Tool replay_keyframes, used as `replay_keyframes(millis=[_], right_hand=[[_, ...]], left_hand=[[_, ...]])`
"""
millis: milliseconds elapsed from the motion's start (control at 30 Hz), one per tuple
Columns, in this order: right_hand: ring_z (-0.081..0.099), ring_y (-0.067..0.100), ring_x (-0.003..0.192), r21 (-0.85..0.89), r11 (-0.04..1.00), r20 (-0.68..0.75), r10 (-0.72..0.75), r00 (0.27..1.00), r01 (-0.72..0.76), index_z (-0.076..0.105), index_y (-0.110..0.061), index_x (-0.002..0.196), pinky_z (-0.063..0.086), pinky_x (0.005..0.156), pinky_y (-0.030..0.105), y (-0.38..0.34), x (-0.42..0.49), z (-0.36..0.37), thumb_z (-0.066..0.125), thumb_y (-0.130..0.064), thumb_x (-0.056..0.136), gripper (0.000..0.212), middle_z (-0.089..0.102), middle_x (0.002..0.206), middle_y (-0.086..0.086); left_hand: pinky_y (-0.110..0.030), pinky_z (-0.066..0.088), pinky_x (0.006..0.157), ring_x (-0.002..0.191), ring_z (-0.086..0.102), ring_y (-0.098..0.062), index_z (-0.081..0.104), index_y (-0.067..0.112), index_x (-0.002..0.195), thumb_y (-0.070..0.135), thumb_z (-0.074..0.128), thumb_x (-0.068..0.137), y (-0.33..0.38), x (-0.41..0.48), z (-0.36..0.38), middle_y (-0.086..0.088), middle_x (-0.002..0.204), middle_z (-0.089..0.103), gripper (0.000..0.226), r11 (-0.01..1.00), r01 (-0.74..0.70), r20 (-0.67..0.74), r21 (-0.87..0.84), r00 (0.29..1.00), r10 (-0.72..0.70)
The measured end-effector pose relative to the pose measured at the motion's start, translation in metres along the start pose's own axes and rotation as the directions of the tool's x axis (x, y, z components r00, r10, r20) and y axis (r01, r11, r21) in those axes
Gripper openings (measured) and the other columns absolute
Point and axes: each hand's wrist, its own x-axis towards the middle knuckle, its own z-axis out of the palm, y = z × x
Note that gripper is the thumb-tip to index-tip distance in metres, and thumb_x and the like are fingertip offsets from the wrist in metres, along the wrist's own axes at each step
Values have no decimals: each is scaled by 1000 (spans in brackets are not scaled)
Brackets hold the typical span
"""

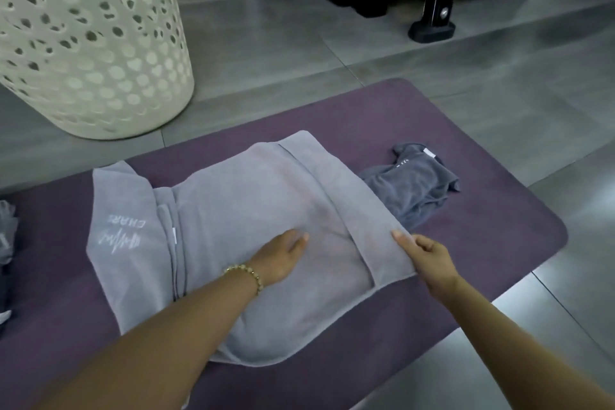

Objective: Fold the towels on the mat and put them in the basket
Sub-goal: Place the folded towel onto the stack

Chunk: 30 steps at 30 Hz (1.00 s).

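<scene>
On the purple mat (499, 226), we find a light grey towel (249, 203) spread across the middle, partly folded, with a long flap turned over along its right side and white printed lettering showing upside down on its left part. Our left hand (283, 256) lies palm down on the centre of this towel, fingers straight and relaxed, pressing the cloth flat and gripping nothing; a beaded bracelet (244, 273) circles that wrist. Our right hand (429, 258) is at the near end of the folded flap, thumb on top and fingers curled, pinching the towel's edge just where the flap meets the mat. Just beyond the flap, to the right, a darker grey towel (409, 183) lies crumpled on the mat, touching or tucked slightly under the lighter one; we cannot tell which. At the far left edge of the view, more grey cloth (6, 233) lies bunched on the mat, mostly cut off. The cream basket (93, 43), its wall pierced with many rounded holes, stands upright on the grey tiled floor (283, 43) just beside the mat's far left edge; its inside is out of view. Farther back on the floor, at the upper right, a black stand (432, 27) with a flat foot rests well apart from the mat.
</scene>
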Motion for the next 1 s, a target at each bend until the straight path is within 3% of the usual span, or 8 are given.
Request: replay_keyframes(millis=[167, 300, 533, 633, 733, 833, 900, 1000], right_hand=[[53, 22, 73, -51, 992, -81, 112, 990, -116, 67, 1, 80, 45, 71, 34, 31, -14, -57, 74, -31, 80, 32, 60, 77, 10], [52, 22, 75, -116, 983, -66, 134, 989, -141, 67, -3, 79, 45, 71, 32, 35, -13, -46, 74, -29, 81, 27, 58, 76, 8], [53, 29, 116, -401, 916, -98, -55, 994, 11, 56, -8, 124, 43, 98, 39, -2, -4, -12, 76, -39, 76, 61, 54, 125, 7], [44, 28, 129, -451, 879, 6, -173, 985, 157, 51, -12, 132, 36, 109, 42, -46, -9, 37, 75, -37, 78, 64, 45, 139, 9], [46, 20, 124, -409, 875, 195, -192, 962, 258, 53, -14, 130, 39, 103, 31, -88, -29, 112, 73, -31, 82, 54, 47, 132, 2], [51, 12, 108, -373, 907, 401, -34, 916, 196, 59, -17, 121, 40, 85, 23, -107, -55, 191, 70, -37, 85, 42, 53, 117, -6], [56, 15, 100, -381, 909, 494, 49, 868, 166, 61, -8, 119, 43, 83, 25, -103, -68, 237, 66, -39, 88, 44, 60, 113, 1], [57, 24, 98, -283, 959, 522, 153, 839, 1, 59, 0, 122, 43, 73, 25, -94, -84, 289, 53, -38, 95, 47, 60, 126, 18]], left_hand=[[-30, 22, 116, 140, 31, -15, 32, 28, 146, 54, 30, 97, -30, -11, -5, 8, 152, 33, 56, 990, -31, -20, 141, 999, 34], [-31, 23, 116, 138, 33, -12, 35, 26, 146, 77, 24, 83, -56, -23, -13, 8, 152, 34, 81, 989, -3, -4, 151, 1000, 4], [-27, 24, 114, 134, 38, -15, 44, 20, 140, 46, 42, 95, -69, -54, -57, 3, 146, 43, 52, 996, -5, -178, 94, 984, 22], [-30, 26, 113, 132, 40, -23, 46, 11, 137, 42, 44, 95, -83, -73, -96, -6, 143, 45, 52, 995, 39, -297, 92, 955, -10], [-28, 21, 110, 135, 36, -27, 41, 1, 138, 36, 45, 97, -115, -92, -127, -14, 145, 40, 54, 991, 128, -413, -45, 901, -135], [-38, 25, 110, 133, 37, -35, 39, -2, 137, 68, 42, 86, -152, -101, -138, -20, 144, 41, 87, 941, 239, -439, -240, 838, -325], [-41, 32, 105, 127, 43, -36, 43, -6, 132, 74, 40, 77, -175, -103, -133, -22, 137, 47, 96, 907, 224, -434, -357, 820, -374], [-31, 29, 108, 125, 41, -20, 52, 20, 134, 60, 39, 89, -184, -105, -125, -2, 128, 49, 61, 936, 129, -483, -328, 829, -284]])
